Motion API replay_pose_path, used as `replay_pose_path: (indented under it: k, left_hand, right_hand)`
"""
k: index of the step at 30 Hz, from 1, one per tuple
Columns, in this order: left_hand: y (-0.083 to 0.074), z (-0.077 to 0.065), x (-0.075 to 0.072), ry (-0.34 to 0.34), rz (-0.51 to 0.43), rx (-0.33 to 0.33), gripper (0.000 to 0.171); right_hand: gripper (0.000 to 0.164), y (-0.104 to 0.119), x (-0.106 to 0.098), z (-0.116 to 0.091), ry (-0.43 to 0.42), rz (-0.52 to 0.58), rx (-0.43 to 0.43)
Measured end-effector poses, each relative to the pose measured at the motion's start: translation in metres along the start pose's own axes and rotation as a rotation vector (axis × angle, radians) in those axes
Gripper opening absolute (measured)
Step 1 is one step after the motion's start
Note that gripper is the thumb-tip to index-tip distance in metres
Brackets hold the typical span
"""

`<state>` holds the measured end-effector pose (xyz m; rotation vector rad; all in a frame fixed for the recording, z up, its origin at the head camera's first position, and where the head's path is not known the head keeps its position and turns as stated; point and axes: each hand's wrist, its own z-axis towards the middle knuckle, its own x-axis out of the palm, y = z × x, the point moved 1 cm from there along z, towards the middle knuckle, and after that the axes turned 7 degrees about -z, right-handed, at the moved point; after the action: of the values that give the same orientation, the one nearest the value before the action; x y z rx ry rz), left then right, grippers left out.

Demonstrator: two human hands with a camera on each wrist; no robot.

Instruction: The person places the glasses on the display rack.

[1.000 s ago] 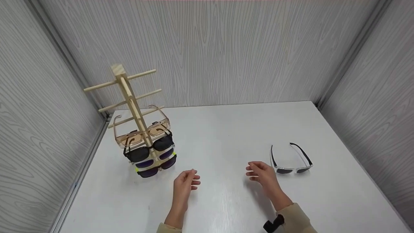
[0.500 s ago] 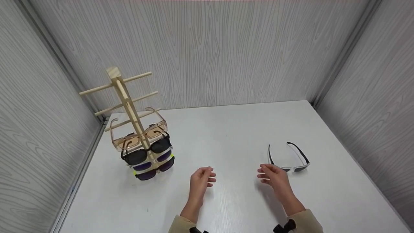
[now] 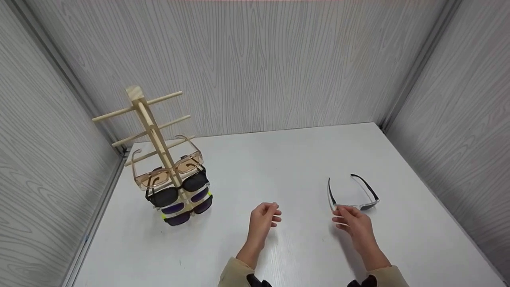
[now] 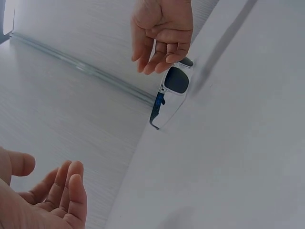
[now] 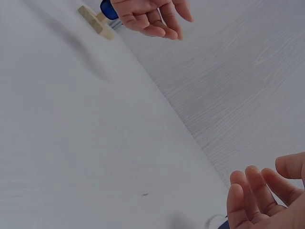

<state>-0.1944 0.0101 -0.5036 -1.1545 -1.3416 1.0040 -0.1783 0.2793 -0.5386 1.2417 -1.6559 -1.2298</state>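
Note:
Sunglasses [image 3: 368, 206] with a clear frame, dark lenses and black temples rest on the table at the right, temples pointing away. My right hand [image 3: 356, 227] hovers in front of them and hides one lens in the head view; its fingers are loosely curved and hold nothing. Whether it touches the frame is unclear. In the left wrist view the sunglasses [image 4: 177, 80] show just below the right hand [image 4: 164, 28]. My left hand [image 3: 262, 221] hangs above the middle front of the table, fingers relaxed, with nothing in it.
At the left stands a wooden eyewear rack [image 3: 153, 133]. Peach-tinted glasses [image 3: 155, 179], black sunglasses [image 3: 165, 196] and darker pairs hang on its lower part; its upper rods are bare. Wood-grain panels [image 3: 255, 67] enclose the table [image 3: 259, 159] at the back and sides.
Both hands have shifted right, the right one from beside the clear-framed sunglasses to in front of them. The head view has turned slightly. Nothing was taken hold of.

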Motion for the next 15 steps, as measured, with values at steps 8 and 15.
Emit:
replay_pose_path:
  k: [8, 15]
  left_hand:
    - [0.022, 0.015, 0.015, -0.001, -0.023, -0.007, 0.023]
    - [0.038, 0.024, 0.034, 0.01, -0.042, -0.022, 0.026]
  right_hand:
    - [0.031, 0.002, -0.025, 0.0, -0.056, 0.021, 0.016]
    - [0.03, 0.001, -0.044, 0.002, -0.101, 0.05, 0.07]
